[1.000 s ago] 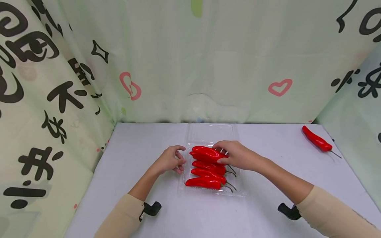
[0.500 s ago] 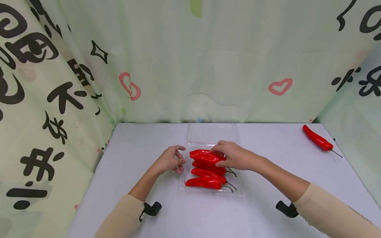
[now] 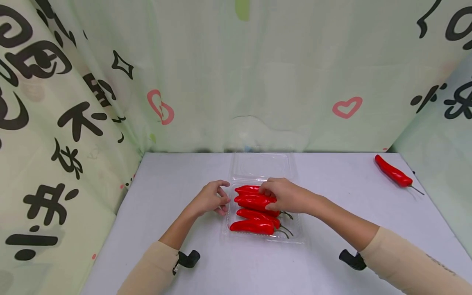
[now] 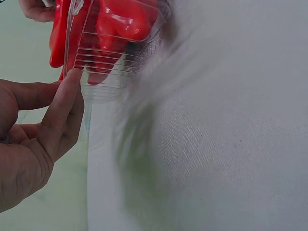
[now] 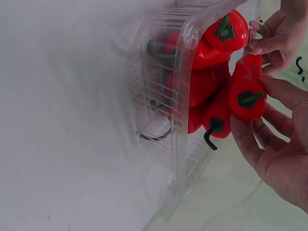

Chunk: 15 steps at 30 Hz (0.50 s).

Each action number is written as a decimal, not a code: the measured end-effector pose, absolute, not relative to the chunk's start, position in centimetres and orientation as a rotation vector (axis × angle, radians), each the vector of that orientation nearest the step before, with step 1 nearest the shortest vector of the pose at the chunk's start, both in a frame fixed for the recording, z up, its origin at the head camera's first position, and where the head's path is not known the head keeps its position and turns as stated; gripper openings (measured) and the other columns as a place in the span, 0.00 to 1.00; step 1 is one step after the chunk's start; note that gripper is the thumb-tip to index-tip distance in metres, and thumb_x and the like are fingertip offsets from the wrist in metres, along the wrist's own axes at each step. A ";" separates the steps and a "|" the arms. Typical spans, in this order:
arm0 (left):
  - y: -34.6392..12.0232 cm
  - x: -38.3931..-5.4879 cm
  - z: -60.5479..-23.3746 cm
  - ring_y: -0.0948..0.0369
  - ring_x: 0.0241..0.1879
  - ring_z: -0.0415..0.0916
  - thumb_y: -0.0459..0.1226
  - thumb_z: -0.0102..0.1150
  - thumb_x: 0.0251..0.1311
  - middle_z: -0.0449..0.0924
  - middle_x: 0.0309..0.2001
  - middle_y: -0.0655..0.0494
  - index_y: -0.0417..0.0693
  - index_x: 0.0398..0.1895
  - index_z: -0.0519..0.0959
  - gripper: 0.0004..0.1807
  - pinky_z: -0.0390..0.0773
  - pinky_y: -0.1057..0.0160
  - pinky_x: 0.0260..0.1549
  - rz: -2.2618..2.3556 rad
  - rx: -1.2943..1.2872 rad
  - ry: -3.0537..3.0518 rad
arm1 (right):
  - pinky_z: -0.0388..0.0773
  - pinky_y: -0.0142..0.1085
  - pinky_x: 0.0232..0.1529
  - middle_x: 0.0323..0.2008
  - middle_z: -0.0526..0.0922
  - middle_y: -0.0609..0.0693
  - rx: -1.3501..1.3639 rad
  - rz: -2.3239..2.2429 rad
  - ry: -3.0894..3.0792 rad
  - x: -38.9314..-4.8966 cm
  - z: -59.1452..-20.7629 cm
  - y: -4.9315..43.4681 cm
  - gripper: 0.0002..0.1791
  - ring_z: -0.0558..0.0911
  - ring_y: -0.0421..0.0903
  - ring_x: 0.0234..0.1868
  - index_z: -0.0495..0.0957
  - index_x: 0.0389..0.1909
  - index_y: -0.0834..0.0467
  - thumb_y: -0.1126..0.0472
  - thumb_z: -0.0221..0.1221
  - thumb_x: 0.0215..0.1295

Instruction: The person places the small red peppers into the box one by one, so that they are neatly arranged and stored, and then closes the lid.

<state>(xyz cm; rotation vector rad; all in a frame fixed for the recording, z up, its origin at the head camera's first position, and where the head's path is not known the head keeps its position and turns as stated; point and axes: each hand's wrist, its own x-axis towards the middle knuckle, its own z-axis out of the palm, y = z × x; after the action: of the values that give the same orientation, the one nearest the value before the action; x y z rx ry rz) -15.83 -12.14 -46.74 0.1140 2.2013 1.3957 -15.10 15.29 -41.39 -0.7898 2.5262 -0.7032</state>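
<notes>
A clear plastic clamshell container (image 3: 231, 223) lies with its lid (image 3: 263, 166) folded back. Several red chili peppers lie in its tray, including the nearest pepper (image 3: 252, 226) and another at the back (image 3: 246, 189). My right hand (image 3: 291, 196) holds a red pepper (image 3: 252, 200) over the others, thumb on one side and fingers on the other. The right wrist view shows the green calyx end of that held pepper (image 5: 246, 98), raised above the tray's rim. At the container's left side, my left hand (image 3: 212, 198) pinches the rim with thumb and fingertips.
One more red pepper (image 3: 393, 172) with a long stem lies near the table's right edge. The white table (image 3: 177, 172) ends at a pale green printed curtain (image 3: 199, 82) behind. Black wrist mounts (image 3: 189, 259) stick out from both sleeves.
My right hand has moved the held pepper nearer to me, from the back of the tray toward its middle, uncovering the pepper behind. My left hand has stayed at the rim.
</notes>
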 end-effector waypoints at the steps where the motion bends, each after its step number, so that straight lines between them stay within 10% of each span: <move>1: -12.1 -15.8 -46.7 0.57 0.23 0.83 0.29 0.64 0.67 0.79 0.39 0.44 0.38 0.71 0.68 0.30 0.88 0.60 0.25 1.395 0.114 2.202 | 0.87 0.33 0.40 0.42 0.82 0.48 -0.787 -0.698 2.529 -15.1 -41.4 15.2 0.22 0.80 0.42 0.42 0.82 0.53 0.60 0.63 0.74 0.57; 15: -12.1 -15.7 -46.7 0.57 0.24 0.83 0.29 0.63 0.67 0.79 0.39 0.44 0.39 0.71 0.68 0.30 0.88 0.60 0.26 1.389 0.119 2.215 | 0.86 0.32 0.38 0.42 0.81 0.49 -0.779 -0.641 2.543 -14.8 -41.8 14.6 0.20 0.80 0.43 0.42 0.82 0.50 0.60 0.63 0.74 0.57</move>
<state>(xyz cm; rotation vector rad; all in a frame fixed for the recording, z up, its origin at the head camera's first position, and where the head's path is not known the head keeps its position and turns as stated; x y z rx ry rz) -15.73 -12.13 -46.65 0.1190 2.2146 1.3895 -14.84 14.56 -41.79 -0.7786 2.5429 -0.6410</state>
